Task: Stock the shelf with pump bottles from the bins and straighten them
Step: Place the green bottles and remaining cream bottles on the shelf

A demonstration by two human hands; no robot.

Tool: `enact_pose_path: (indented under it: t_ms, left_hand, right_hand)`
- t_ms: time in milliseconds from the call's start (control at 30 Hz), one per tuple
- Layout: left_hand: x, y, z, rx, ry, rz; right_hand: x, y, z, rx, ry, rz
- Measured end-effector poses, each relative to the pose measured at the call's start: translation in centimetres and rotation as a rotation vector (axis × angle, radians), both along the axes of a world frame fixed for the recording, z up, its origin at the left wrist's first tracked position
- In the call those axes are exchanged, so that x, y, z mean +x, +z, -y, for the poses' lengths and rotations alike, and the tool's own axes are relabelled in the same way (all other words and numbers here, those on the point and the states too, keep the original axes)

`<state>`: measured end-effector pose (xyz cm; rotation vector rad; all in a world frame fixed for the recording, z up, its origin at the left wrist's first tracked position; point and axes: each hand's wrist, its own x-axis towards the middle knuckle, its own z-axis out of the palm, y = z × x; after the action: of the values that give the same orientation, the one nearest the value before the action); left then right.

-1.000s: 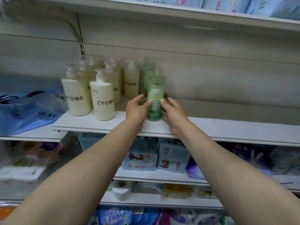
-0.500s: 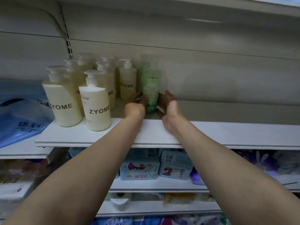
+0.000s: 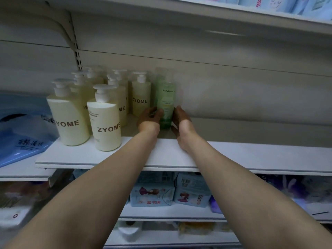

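White store shelving fills my view, and the shelf [image 3: 233, 155] I am stocking carries a cluster of cream ZYOME pump bottles [image 3: 106, 119] on its left half. Just right of them, deep near the back panel, stands the green bottle [image 3: 166, 105], upright, label forward. I judge the step is squaring it in line with its cream neighbour: I would nudge from low down with both sides evenly, so it slides rather than tips. Both forearms reach straight over the shelf edge. My left hand [image 3: 150, 119] curls its grip round the bottle's left side; my right hand [image 3: 181, 121] cups the right side, fingers bent against it.
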<state>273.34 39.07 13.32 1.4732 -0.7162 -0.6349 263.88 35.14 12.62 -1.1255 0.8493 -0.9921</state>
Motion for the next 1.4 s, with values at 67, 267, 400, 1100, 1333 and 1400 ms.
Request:
enact_pose_path:
  t_ms: [67, 267, 400, 1100, 1333, 1400]
  left_hand:
    - [-0.3, 0.1, -0.5, 0.001, -0.011, -0.055]
    - [-1.7, -0.2, -3.8, 0.011, 0.025, -0.319]
    - [-3.3, 0.1, -6.6, -0.1, -0.096, -0.52]
    - [-19.4, -5.3, -17.0, -0.157, -0.073, -0.566]
    - [-23.4, -11.2, -18.6, -0.014, -0.058, -0.594]
    - [-24.2, -13.2, -19.2, 0.027, -0.063, -0.613]
  right_hand:
    - [-0.1, 0.2, -0.4, 0.003, 0.0, -0.003]
    - [-2.2, 0.4, -2.6, 0.003, -0.016, -0.054]
    - [-4.5, 0.6, -4.6, -0.006, 0.027, -0.078]
    - [-22.1, -1.9, -13.7, -0.013, 0.08, -0.17]
    - [-26.4, -7.8, -15.8, 0.091, 0.045, -0.207]
    - [-27.2, -10.3, -16.0, 0.117, 0.043, -0.272]
